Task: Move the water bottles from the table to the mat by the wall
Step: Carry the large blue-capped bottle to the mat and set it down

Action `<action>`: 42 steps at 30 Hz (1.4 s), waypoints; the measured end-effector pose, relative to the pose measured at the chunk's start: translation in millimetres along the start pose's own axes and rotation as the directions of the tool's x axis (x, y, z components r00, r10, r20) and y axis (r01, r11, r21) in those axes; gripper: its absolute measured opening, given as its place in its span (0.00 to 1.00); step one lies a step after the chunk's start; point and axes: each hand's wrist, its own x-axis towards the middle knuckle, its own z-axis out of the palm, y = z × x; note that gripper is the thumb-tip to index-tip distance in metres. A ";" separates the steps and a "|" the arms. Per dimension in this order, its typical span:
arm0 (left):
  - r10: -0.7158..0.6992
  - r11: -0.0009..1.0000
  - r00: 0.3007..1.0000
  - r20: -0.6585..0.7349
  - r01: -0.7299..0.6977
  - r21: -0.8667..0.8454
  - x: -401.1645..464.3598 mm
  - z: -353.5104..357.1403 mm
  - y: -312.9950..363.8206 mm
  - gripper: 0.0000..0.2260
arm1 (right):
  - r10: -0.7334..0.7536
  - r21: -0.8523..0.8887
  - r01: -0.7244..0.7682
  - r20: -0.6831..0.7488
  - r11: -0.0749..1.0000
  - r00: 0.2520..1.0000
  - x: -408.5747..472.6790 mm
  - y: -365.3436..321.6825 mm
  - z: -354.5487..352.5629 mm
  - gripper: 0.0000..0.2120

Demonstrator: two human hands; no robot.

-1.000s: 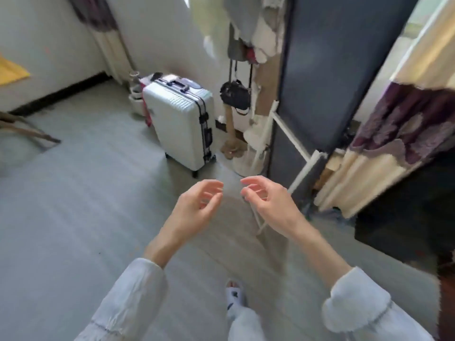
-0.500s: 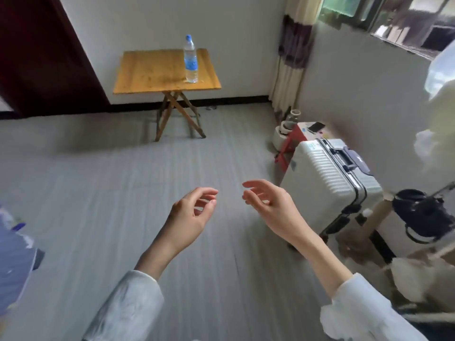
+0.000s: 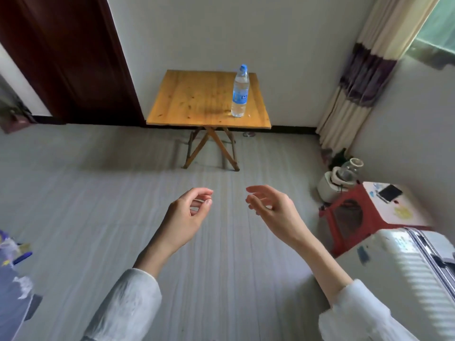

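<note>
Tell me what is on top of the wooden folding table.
One clear water bottle with a blue cap and label stands upright near the right front corner of the table. Nothing else shows on the top; the small patch directly behind the bottle is hidden.

view: swung from suitcase to table [image 3: 197, 99] | bottle [image 3: 240, 94] nearer, centred (hands' empty poses alike)

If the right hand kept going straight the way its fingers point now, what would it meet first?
The right hand is empty and points ahead and slightly left, toward the wooden folding table. The way looks free over bare floor; it would probably reach the table's front edge first, below the water bottle. Depth is uncertain.
</note>
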 end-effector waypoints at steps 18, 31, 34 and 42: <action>-0.039 0.997 0.999 0.018 0.038 0.060 464.2 28.7 -63.7 0.08 | -0.007 -0.027 0.007 -0.027 1.000 1.000 477.1 65.3 -75.2 0.10; -0.118 0.992 0.987 0.107 0.123 -0.038 726.9 43.7 -131.7 0.12 | 0.164 -0.077 -0.173 -0.115 0.982 0.980 725.1 132.9 -75.3 0.11; -0.024 0.999 0.993 0.115 0.027 -0.021 795.2 49.4 -142.8 0.18 | 0.241 -0.080 -0.260 -0.192 0.962 0.951 770.9 162.1 -67.7 0.15; 0.045 0.986 0.914 0.403 -0.105 0.128 917.5 96.5 -160.5 0.29 | 0.404 -0.009 -0.406 -0.077 0.914 0.912 838.9 212.1 -39.7 0.40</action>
